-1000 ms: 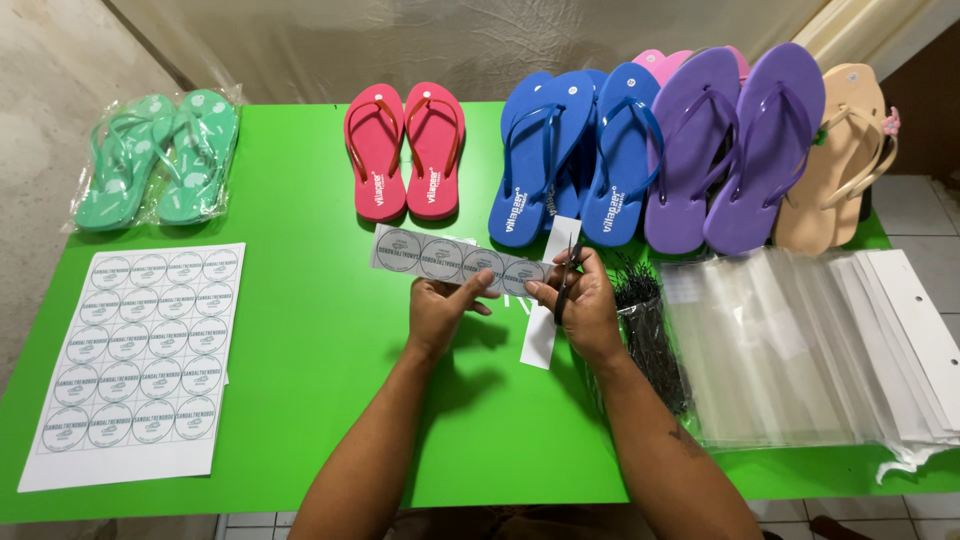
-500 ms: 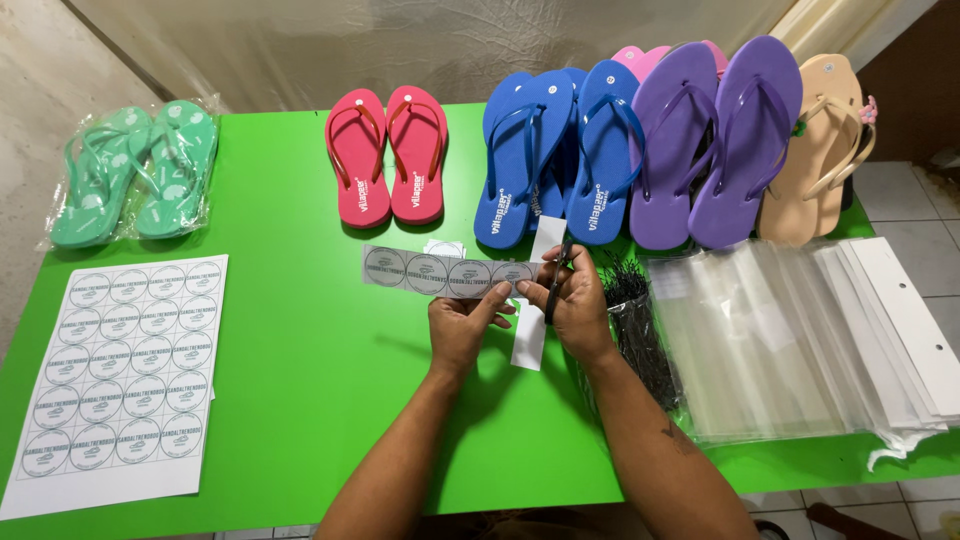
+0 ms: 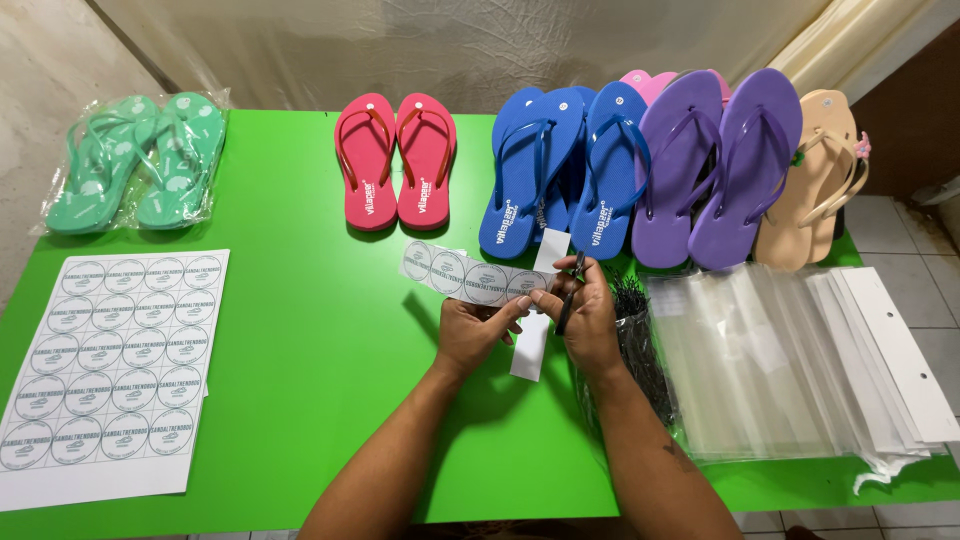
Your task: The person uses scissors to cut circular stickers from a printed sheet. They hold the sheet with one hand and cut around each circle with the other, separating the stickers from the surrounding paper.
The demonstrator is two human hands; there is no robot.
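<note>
A: What do we see at the centre of the frame?

B: We see the left hand [image 3: 475, 330] pinching a narrow paper strip of round printed stickers [image 3: 470, 275]; its grip is closed on the strip's right end, and the strip runs up and left from there, lifted above the bright green counter [image 3: 310, 350].

A: And the right hand [image 3: 588, 315]?

B: It sits just right of the left one, fingers curled around a pair of dark-handled scissors [image 3: 570, 295], so that grip is clamped on them. The blades meet the strip's right end. A plain white paper strip [image 3: 532, 345] hangs below the two hands.

A: What lies around them?

B: In the lower left we find a white sheet of round stickers [image 3: 110, 370], flat on the counter. In the upper left lies a pair of mint-green flip-flops wrapped in clear plastic [image 3: 135, 165]. Along the top, from left to right, we see red flip-flops [image 3: 395, 160], blue flip-flops [image 3: 565, 170], purple flip-flops [image 3: 715, 165] with a pink pair partly hidden behind them, and beige flip-flops [image 3: 815, 180].

A: And on the right?

B: A stack of clear plastic bags with white header cards [image 3: 800, 360] is fanned out there, and a bundle of black plastic fasteners [image 3: 640, 345] lies just beside the right wrist.
</note>
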